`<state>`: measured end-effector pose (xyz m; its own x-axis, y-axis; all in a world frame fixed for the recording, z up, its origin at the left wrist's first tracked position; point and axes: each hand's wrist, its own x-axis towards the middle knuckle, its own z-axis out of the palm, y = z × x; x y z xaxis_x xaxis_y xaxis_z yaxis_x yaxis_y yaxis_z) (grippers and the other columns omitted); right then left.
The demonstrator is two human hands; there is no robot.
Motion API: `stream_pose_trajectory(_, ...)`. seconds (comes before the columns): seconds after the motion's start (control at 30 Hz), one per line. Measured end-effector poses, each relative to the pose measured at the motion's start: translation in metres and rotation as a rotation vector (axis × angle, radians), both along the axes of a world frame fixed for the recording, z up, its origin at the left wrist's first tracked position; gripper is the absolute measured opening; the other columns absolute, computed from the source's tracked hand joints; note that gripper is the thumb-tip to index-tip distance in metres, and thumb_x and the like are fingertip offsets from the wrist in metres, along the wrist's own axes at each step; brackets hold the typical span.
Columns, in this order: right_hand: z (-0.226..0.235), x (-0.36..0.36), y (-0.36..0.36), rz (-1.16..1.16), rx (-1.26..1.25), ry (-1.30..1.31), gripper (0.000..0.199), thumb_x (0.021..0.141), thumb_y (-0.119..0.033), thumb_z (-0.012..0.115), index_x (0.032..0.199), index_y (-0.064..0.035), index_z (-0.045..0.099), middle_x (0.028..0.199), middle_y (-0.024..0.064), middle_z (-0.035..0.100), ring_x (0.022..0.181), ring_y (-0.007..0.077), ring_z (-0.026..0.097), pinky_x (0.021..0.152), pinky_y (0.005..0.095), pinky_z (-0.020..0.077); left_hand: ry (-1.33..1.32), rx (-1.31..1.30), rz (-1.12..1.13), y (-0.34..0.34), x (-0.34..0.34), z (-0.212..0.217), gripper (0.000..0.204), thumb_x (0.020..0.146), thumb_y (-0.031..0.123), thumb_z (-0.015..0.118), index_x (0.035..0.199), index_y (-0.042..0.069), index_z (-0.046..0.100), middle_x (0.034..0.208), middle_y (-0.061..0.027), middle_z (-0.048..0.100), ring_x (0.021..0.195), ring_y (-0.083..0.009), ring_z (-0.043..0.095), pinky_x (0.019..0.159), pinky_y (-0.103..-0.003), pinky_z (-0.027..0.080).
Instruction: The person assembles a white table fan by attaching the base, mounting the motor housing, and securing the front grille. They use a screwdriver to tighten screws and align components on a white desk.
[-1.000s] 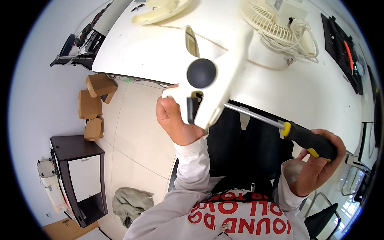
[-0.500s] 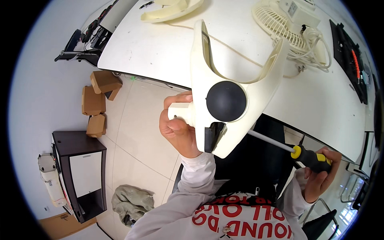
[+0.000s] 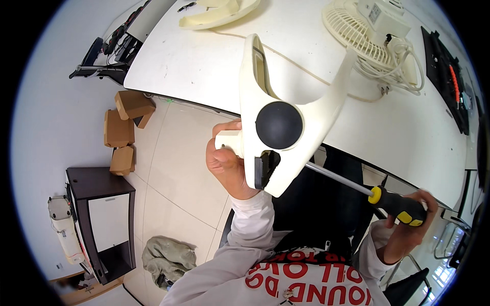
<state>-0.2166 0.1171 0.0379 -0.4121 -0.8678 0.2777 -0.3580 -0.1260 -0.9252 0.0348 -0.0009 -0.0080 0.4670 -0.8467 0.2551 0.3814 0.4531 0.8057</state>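
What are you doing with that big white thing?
A person holds a cream plastic fan bracket up over their lap with the left hand. The right hand holds a black and yellow screwdriver, its metal shaft reaching in behind the bracket's lower end. On the white table behind lie a fan grille and coiled cable.

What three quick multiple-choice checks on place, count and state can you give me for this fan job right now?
1. Where is the fan grille?
A. on the white table
B. on the floor
C. on the dark cabinet

2. How many cardboard boxes lie on the floor?
A. one
B. three
C. five

3. What does the right hand hold?
A. nothing
B. a cable
C. a screwdriver

Answers:
1 A, the grille lies on the tabletop at the far side.
2 B, three brown boxes sit near the table's corner.
3 C, its grip closes on the black and yellow handle, the shaft running into the fan housing held by the left hand.
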Motion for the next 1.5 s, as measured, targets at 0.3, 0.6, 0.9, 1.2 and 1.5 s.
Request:
stream_pose_trajectory(0.3,0.002,-0.005,-0.010,0.279,-0.297,0.119,0.031,0.081,-0.013,0.064,0.103,-0.0237,0.046,0.104,0.0102,0.043,0.075,0.0134,0.053,0.050,0.0161,0.0482,0.022,-0.024,-0.022,0.001,-0.006,0.001,0.052,0.087,0.051,0.048,0.085,-0.001,0.055,0.095,-0.0108,0.058,0.082,-0.0173,0.060,0.073,-0.031,0.052)
stream_pose_trajectory(0.6,-0.004,-0.006,-0.003,0.046,-0.399,-0.120,0.063,0.068,-0.016,0.079,0.118,-0.0242,0.043,0.095,0.0096,0.049,0.085,0.0178,0.048,0.060,0.0219,0.0563,0.041,0.008,-0.095,-0.001,-0.013,0.004,0.055,0.085,0.052,0.050,0.087,-0.003,0.054,0.097,-0.0095,0.058,0.080,-0.0166,0.061,0.071,-0.029,0.051)
stream_pose_trajectory(0.9,-0.004,-0.008,-0.007,0.165,-0.312,0.000,0.055,0.080,-0.039,0.065,0.126,-0.0227,0.040,0.124,0.0161,0.039,0.103,0.0218,0.044,0.080,0.0270,0.0480,0.010,0.005,-0.108,0.000,-0.010,0.001,0.059,0.084,0.053,0.052,0.091,-0.006,0.054,0.099,-0.0092,0.057,0.079,-0.0167,0.061,0.071,-0.030,0.052)
stream_pose_trajectory(1.2,-0.005,0.001,-0.007,0.009,-0.097,0.096,0.056,0.088,-0.057,0.043,0.123,-0.0135,0.038,0.100,0.0149,0.050,0.065,0.0158,0.054,0.048,0.0211,0.0425,-0.002,-0.018,-0.069,0.002,-0.010,-0.007,0.058,0.084,0.051,0.054,0.091,-0.007,0.056,0.100,-0.0103,0.057,0.079,-0.0171,0.062,0.068,-0.030,0.053)
stream_pose_trajectory(1.5,-0.005,-0.012,-0.016,0.154,-0.188,0.047,0.037,0.084,-0.035,0.060,0.109,-0.0141,0.043,0.096,0.0146,0.046,0.064,0.0143,0.058,0.047,0.0164,0.0458,0.018,-0.052,-0.056,-0.011,-0.016,-0.001,0.055,0.085,0.047,0.056,0.092,-0.007,0.056,0.101,-0.0100,0.057,0.072,-0.0144,0.061,0.062,-0.026,0.051)
